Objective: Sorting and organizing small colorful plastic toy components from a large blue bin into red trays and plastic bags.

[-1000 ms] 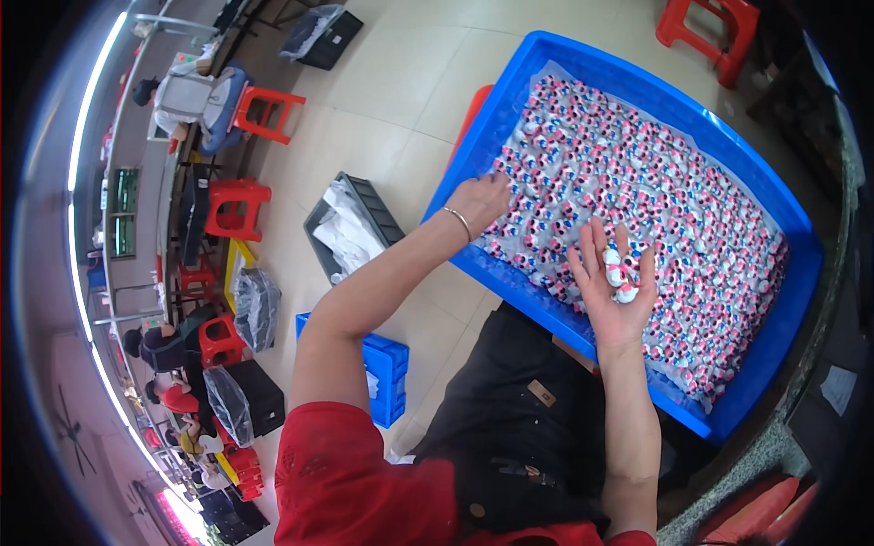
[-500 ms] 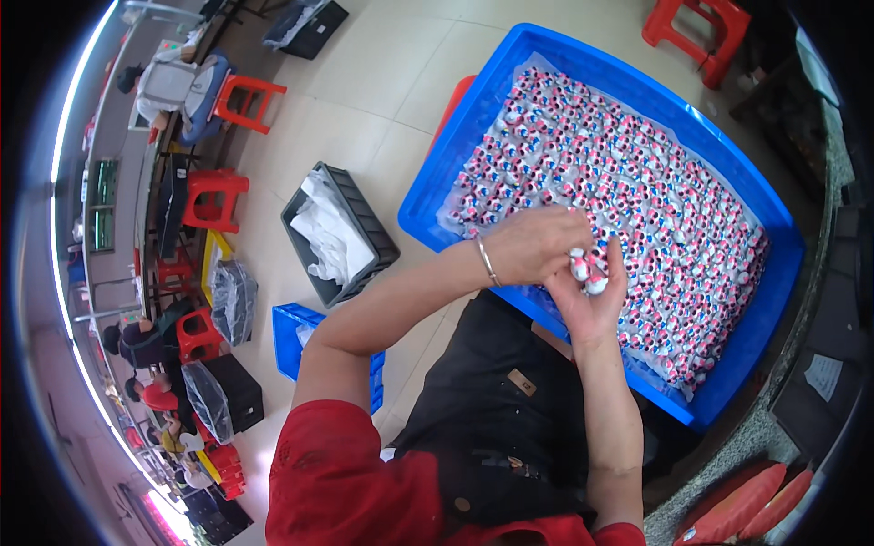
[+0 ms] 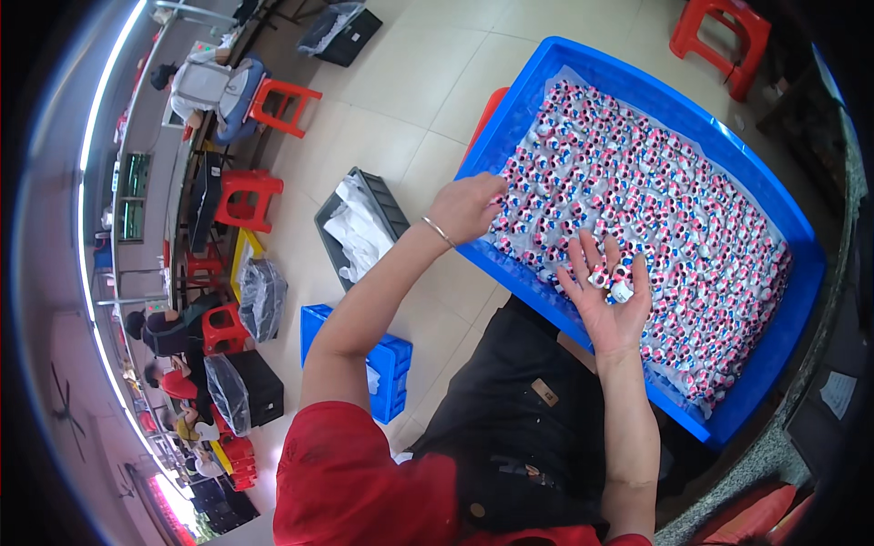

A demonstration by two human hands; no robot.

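A large blue tray (image 3: 769, 359), lined with clear plastic, holds a dense layer of small white, pink and blue figurines (image 3: 674, 200) with dark round spots. My left hand (image 3: 469, 205), a bangle on its wrist, is over the tray's left rim. Its fingers are closed, and a bit of pink shows at the fingertips, seemingly one such figurine. My right hand (image 3: 612, 305) is palm up above the tray's near side, fingers spread. A few figurines (image 3: 621, 284) rest in that palm and against the fingers.
Left of the tray are a dark grey crate (image 3: 396, 214) with white plastic inside and a blue crate (image 3: 396, 378). A red stool (image 3: 728, 41) stands at the far right. People sit along a workbench at left, among red stools (image 3: 248, 200) and black bins (image 3: 259, 382).
My left hand has parted from my right and moved left to the tray's rim. My right hand's fingers have spread, showing the figurines in the palm. The whole view has shifted slightly.
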